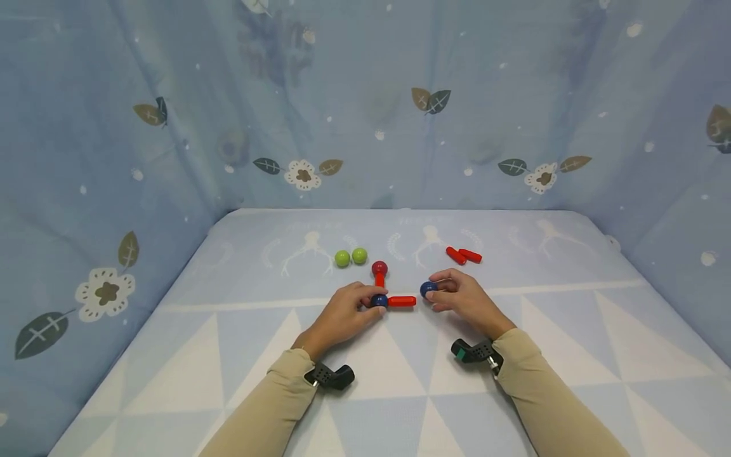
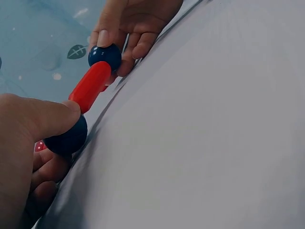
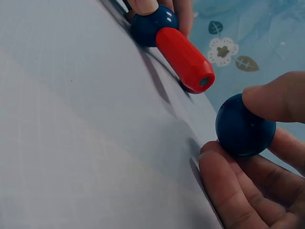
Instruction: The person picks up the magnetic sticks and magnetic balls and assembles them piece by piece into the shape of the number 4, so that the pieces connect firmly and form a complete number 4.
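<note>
My left hand (image 1: 350, 311) pinches a dark blue ball (image 1: 379, 301) between thumb and fingers. From that ball a red rod (image 1: 402, 301) points right, and its free end shows a small metallic tip (image 3: 204, 81) in the right wrist view. Another red rod (image 1: 379, 280) runs from the ball away from me to a dark red ball (image 1: 379, 268). To the right, my right hand (image 1: 465, 301) holds a second blue ball (image 3: 245, 125) with thumb and fingers. A small gap separates this ball from the rod's free end.
Two green balls (image 1: 351, 257) lie beyond the left hand. Two loose red rods (image 1: 464, 255) lie beyond the right hand. The table (image 1: 394, 374) has a patterned cloth, and a blue printed curtain (image 1: 365, 108) hangs behind it and at both sides.
</note>
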{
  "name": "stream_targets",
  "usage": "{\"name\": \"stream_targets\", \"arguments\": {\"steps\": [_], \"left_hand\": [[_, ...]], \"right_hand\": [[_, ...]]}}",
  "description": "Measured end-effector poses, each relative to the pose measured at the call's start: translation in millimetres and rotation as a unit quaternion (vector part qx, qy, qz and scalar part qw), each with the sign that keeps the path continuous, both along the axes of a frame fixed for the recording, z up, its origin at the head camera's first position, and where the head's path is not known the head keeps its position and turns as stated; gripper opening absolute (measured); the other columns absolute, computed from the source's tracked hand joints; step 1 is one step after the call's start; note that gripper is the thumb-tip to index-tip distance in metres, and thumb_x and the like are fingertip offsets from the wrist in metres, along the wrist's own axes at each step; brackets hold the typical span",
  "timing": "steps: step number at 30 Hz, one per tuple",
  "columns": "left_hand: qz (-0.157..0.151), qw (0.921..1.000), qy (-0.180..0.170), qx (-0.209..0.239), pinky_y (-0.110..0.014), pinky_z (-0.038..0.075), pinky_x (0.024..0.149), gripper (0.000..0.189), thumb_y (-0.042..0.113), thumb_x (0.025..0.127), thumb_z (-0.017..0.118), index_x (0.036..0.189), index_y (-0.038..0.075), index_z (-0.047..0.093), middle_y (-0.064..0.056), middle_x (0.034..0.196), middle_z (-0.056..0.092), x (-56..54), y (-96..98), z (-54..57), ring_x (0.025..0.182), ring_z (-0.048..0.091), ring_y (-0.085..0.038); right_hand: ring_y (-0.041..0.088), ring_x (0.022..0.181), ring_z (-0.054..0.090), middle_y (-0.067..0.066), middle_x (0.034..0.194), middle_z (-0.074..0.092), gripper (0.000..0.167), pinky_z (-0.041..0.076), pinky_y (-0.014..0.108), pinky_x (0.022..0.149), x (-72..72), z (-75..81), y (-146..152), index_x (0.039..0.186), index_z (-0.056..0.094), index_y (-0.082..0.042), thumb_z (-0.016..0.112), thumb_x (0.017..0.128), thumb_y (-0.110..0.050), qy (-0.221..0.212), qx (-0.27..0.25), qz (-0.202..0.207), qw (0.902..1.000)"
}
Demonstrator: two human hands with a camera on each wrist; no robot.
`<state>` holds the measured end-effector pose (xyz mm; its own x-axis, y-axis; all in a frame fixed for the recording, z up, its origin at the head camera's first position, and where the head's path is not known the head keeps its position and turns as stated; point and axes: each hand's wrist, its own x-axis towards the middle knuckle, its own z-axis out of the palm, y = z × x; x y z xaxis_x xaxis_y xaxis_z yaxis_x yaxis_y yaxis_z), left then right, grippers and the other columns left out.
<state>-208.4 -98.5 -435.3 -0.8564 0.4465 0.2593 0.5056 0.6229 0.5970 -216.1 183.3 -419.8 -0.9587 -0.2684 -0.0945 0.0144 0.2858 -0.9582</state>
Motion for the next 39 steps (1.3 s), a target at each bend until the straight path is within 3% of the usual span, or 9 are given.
{"name": "stream_targets", "arguments": {"steps": [17,24,29,39], "left_hand": [[0.006,0.9998,0.019,0.007,-0.03,0.045,0.072,0.035,0.024,0.092,0.074,0.125,0.017,0.069,0.005,0.095,0.059,1.5,-5.1,1.5,0.083,0.053,-0.012],[0.007,1.0,0.003,0.0,-0.028,0.044,0.071,0.034,0.025,0.093,0.074,0.125,0.018,0.068,0.005,0.093,0.056,3.0,-3.9,-2.3,0.084,0.052,-0.013],[-0.005,1.0,0.001,0.008,-0.029,0.044,0.071,0.034,0.026,0.094,0.073,0.126,0.016,0.067,0.002,0.093,0.057,2.8,1.5,-2.8,0.084,0.052,-0.014],[0.001,1.0,-0.005,-0.003,-0.029,0.044,0.071,0.035,0.026,0.094,0.073,0.127,0.016,0.067,0.003,0.093,0.057,2.1,2.3,1.3,0.085,0.053,-0.014]], "right_hand": [[0.024,0.093,0.064,0.01,0.107,0.07,0.039,0.05,0.034,0.083,-5.3,4.4,-3,0.125,0.059,-0.003,0.073,0.091,-0.018,0.03,0.054,0.041,0.9973],[0.024,0.098,0.062,0.008,0.108,0.069,0.037,0.05,0.033,0.087,-2.9,3.1,-1,0.122,0.06,-0.004,0.074,0.09,-0.015,0.027,0.065,0.06,0.9957],[0.024,0.1,0.063,0.009,0.109,0.069,0.035,0.051,0.032,0.087,1.3,3.3,3,0.12,0.06,-0.004,0.074,0.089,-0.013,0.03,0.068,0.052,0.9959],[0.024,0.101,0.062,0.01,0.111,0.068,0.038,0.05,0.033,0.087,1.5,3.3,1,0.122,0.059,-0.002,0.074,0.089,-0.014,0.031,0.068,0.049,0.996]]}}
